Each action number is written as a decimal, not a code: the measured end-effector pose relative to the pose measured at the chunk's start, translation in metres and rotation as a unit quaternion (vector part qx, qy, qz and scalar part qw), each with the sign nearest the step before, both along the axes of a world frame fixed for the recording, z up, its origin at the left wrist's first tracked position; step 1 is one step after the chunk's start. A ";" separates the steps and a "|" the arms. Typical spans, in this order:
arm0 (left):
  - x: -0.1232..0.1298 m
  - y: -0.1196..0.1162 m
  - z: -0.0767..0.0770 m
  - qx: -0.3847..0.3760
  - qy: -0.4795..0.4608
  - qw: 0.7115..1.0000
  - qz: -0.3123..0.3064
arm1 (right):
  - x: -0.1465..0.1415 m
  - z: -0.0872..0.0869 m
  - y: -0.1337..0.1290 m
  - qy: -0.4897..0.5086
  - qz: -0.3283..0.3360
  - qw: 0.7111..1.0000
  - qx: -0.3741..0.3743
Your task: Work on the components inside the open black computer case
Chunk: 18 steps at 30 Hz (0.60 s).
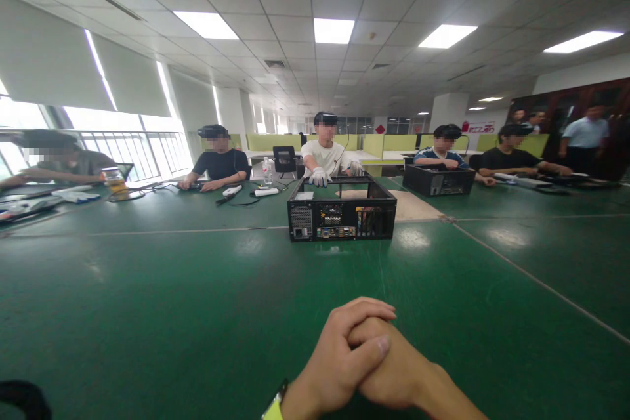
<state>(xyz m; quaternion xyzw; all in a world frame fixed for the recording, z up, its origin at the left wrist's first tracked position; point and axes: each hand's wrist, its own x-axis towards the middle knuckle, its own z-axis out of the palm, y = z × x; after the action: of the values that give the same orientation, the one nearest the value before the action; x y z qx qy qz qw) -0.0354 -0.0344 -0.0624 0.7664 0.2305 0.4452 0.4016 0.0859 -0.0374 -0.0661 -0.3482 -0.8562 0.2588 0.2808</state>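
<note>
My left hand (339, 354), with a yellow-green band and watch (275, 400) at its wrist, is closed around my right hand (394, 367) over the green tabletop. Its fingers wrap the top of the right hand and its thumb lies across the near side. The fingers of my right hand are hidden in the clasp, so their pose cannot be made out. No tool or part shows in either hand. Farther off, beyond both hands, stands an open black computer case (342, 220), its back panel with ports facing me.
Across the green table (172, 302), a person in white gloves (321, 176) touches the computer case. A second black case (438, 179) stands at right before another person. Bottle (267, 172), cables and a jar of amber liquid (115, 182) lie left. A dark curved object (24, 397) shows bottom left.
</note>
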 end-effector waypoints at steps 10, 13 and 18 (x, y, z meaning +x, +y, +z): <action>-0.001 -0.005 0.005 0.079 0.167 0.973 0.138 | 0.009 0.010 0.001 -0.025 0.008 1.000 -0.013; -0.001 -0.008 0.010 0.140 0.268 0.928 0.215 | 0.021 0.013 0.003 -0.132 -0.084 0.988 -0.003; 0.002 -0.012 0.013 0.114 0.332 0.913 0.207 | 0.034 0.018 0.004 -0.275 -0.171 0.945 0.045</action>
<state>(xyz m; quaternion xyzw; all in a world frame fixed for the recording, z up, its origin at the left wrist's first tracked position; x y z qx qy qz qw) -0.0334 -0.0462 -0.0495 0.8456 0.4517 0.2620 0.1106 0.1198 -0.0337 -0.0486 -0.5343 -0.8382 0.0623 0.0902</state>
